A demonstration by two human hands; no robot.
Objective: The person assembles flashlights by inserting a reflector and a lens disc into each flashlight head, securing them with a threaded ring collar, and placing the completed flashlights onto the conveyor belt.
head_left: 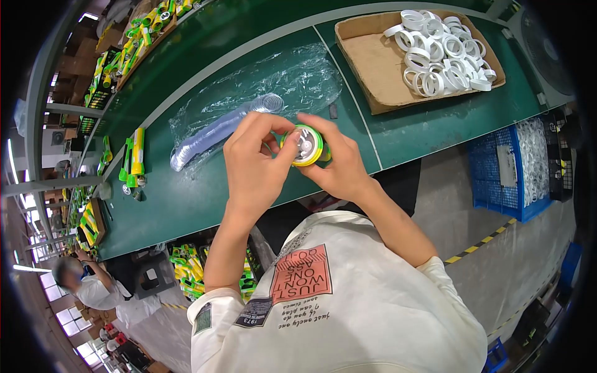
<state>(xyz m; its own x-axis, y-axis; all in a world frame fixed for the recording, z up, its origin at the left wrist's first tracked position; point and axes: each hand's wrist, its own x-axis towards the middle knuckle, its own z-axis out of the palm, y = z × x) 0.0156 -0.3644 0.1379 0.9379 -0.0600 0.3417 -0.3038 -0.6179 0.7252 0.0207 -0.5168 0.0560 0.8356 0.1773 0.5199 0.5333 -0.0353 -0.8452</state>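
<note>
A green and yellow flashlight [309,147] is held between my two hands, its round head with the silvery reflector facing up toward me. My right hand [343,163] wraps around its body from the right. From the left, my left hand [256,163] is closed at the head, the thumb pressed on the near rim and the fingers curled beside it. Whether a thin clear lens is under that thumb, I cannot tell. Just beyond my hands, a long stack of clear round discs [214,133] lies on crinkled clear plastic film [305,74].
A cardboard tray [367,59] with many white rings [444,53] stands at the back right of the green bench [168,211]. More flashlights [132,158] lie at the left. A blue crate [497,171] stands on the floor at right. Another person [93,283] is at lower left.
</note>
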